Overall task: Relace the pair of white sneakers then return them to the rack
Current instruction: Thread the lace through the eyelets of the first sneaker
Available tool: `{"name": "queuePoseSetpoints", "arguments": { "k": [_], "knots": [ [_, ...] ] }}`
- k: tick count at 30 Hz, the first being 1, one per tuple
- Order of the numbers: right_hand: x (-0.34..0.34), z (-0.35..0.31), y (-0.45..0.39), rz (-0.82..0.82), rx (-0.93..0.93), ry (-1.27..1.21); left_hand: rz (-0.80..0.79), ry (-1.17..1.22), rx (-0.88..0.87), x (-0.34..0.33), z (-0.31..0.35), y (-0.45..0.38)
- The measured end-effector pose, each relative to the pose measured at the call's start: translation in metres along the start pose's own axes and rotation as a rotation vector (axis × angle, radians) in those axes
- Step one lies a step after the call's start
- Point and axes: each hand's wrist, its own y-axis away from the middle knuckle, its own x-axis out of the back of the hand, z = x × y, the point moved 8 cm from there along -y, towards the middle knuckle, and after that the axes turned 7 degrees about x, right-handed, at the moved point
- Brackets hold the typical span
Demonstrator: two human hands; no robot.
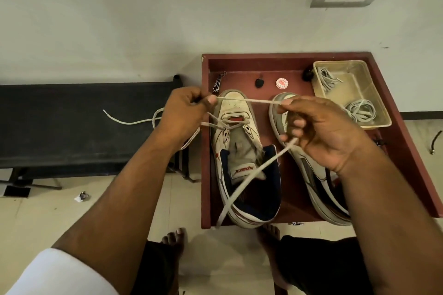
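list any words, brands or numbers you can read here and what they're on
Red brand lettering on the tongue label of the left sneaker: seen upside down and blurred, not readable for sure.
Red print on the round sticker on the red tray: too small to read.
Nothing else carries text.

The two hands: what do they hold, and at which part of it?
Both hold the white lace of the left sneaker. The left hand pinches one stretch, the right hand another, with the lace taut between the two grips.
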Motion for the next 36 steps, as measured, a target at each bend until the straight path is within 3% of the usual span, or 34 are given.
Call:
{"name": "queuePoseSetpoints", "arguments": {
  "k": [2, 6, 8, 11, 14, 17, 19, 21, 23, 24, 26, 28, 30, 33, 35, 36],
  "knots": [
    [0.008, -0.007, 0.000, 0.005, 0.053, -0.032, 0.030, 0.037, 0.022, 0.001, -0.001, 0.001],
    [-0.008, -0.005, -0.003, -0.045, 0.108, 0.082, -0.401, 0.220, -0.035, -0.047, 0.025, 0.022],
    [-0.015, -0.002, -0.006, -0.070, 0.114, 0.154, -0.464, 0.119, -0.067, -0.056, 0.031, 0.030],
    [-0.003, -0.008, -0.009, -0.077, 0.124, 0.368, -0.282, 0.000, -0.053, -0.027, 0.023, 0.015],
    [0.016, -0.019, -0.002, -0.140, 0.104, 0.560, 0.037, -0.261, -0.043, 0.031, 0.005, -0.011],
    [0.034, -0.035, -0.001, -0.063, 0.162, 0.469, 0.377, -0.523, 0.103, 0.079, -0.022, -0.023],
    [0.033, -0.040, -0.003, -0.030, 0.229, 0.460, 0.433, -0.690, 0.089, 0.071, -0.018, -0.021],
    [0.013, -0.034, -0.005, -0.095, 0.264, 0.519, 0.172, -0.475, -0.108, 0.025, 0.005, -0.016],
    [-0.009, -0.025, -0.007, -0.175, 0.266, 0.569, -0.233, -0.170, -0.140, -0.034, 0.023, 0.005],
    [-0.013, -0.023, -0.009, -0.185, 0.263, 0.584, -0.354, -0.149, -0.164, -0.052, 0.029, 0.016],
    [-0.006, -0.022, -0.012, -0.164, 0.242, 0.590, -0.412, -0.148, -0.181, -0.057, 0.031, 0.024],
    [0.013, -0.026, -0.011, -0.130, 0.206, 0.586, -0.304, -0.125, -0.105, -0.026, 0.023, 0.011],
    [0.034, -0.031, -0.010, -0.061, 0.195, 0.550, -0.083, -0.189, -0.013, 0.022, 0.005, -0.008],
    [0.035, -0.036, -0.009, -0.005, 0.252, 0.511, 0.186, -0.576, 0.226, 0.070, -0.023, -0.012],
    [0.014, -0.029, -0.011, -0.052, 0.267, 0.557, 0.223, -0.899, 0.307, 0.060, -0.023, -0.005],
    [0.000, -0.024, -0.013, -0.093, 0.264, 0.585, 0.188, -0.915, 0.212, 0.043, -0.013, -0.004]
  ]
}}
